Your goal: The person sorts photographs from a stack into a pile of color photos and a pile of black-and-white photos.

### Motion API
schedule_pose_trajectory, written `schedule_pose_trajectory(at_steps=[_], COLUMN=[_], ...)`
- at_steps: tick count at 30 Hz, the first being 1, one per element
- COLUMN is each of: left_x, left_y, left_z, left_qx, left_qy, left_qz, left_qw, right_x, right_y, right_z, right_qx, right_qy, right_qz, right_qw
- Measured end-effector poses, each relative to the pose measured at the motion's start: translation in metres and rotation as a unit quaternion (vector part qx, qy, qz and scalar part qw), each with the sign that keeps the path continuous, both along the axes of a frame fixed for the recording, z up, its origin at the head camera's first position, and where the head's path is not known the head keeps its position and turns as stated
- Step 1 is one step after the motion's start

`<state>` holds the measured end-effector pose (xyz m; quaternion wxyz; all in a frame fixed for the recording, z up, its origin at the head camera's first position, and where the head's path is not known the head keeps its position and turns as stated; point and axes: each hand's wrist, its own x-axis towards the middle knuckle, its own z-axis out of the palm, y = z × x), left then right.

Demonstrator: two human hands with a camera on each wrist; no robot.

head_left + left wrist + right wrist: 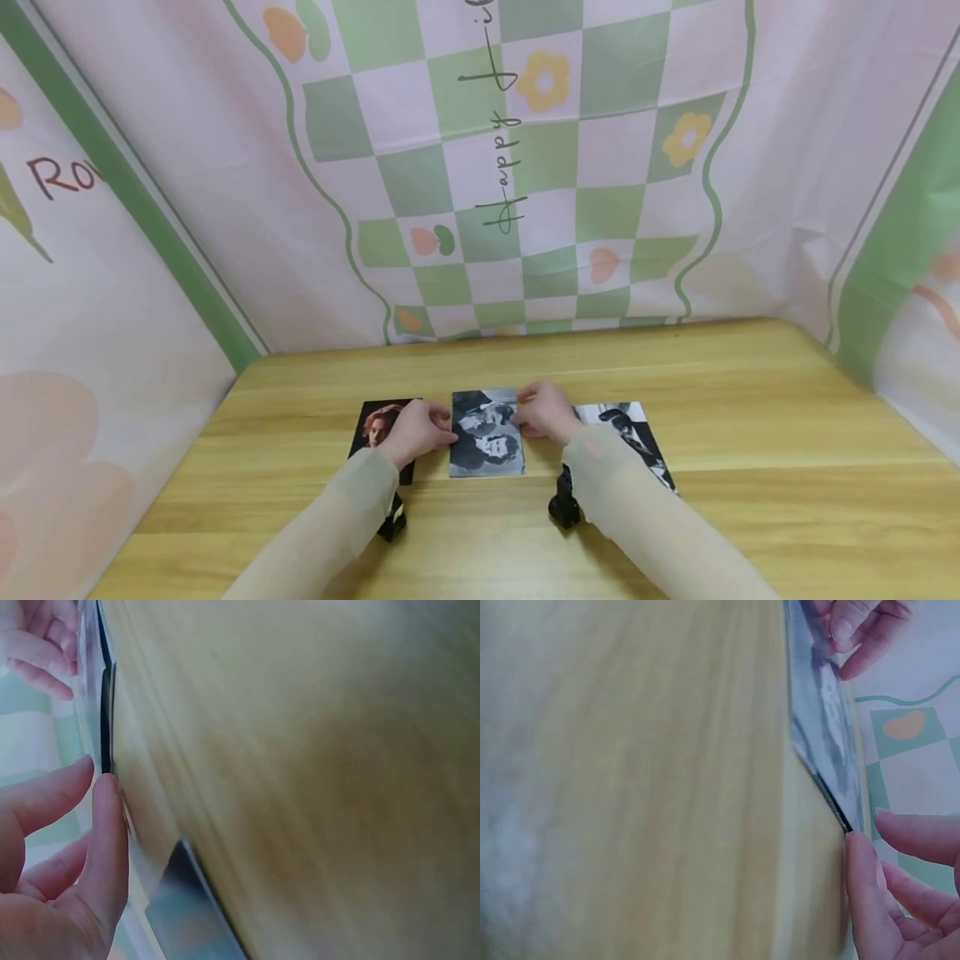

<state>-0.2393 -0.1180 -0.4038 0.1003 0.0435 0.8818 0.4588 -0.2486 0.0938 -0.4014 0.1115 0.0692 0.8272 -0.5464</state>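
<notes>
A black-and-white photo card (pixel 486 450) showing two people lies upright in the middle of the table, seemingly a thin stack with a dark edge. At its left edge my left hand (pixel 416 432) touches with thumb and fingertips. My right hand (pixel 550 412) touches its right edge, thumb slightly over the picture. Both wrist views show a gap between thumb and forefinger. Partly beneath my left wrist lies a dark photo card (pixel 377 425) of a red-haired person. Beside my right forearm is another black-and-white photo card (pixel 630 429), partly covered by the sleeve.
The wooden table (pixel 285 467) runs back to a hanging cloth (pixel 480 167) with green checks and flowers. Similar cloth hangs at both sides. Black wrist devices (pixel 564 504) stick out under both forearms, close to the tabletop.
</notes>
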Motion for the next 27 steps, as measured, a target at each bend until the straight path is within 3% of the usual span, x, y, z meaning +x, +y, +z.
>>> schedule_pose_trajectory(at_steps=[10,17,27], left_x=[-0.001,-0.001,0.010], left_y=[-0.003,0.002,0.022], left_z=[0.010,0.016,0.030], left_qx=[0.057,0.068,0.101], left_qy=[-0.038,-0.031,-0.012], left_qz=[0.019,0.005,-0.022], left_qw=[0.9975,0.9972,0.9946], right_x=[-0.001,0.002,0.009], right_y=[0.005,0.010,0.029], right_z=[0.007,0.018,0.041], right_qx=[-0.044,-0.063,-0.103], right_qy=[-0.001,0.009,0.022], right_qz=[0.011,0.026,0.054], right_qw=[0.999,0.998,0.993])
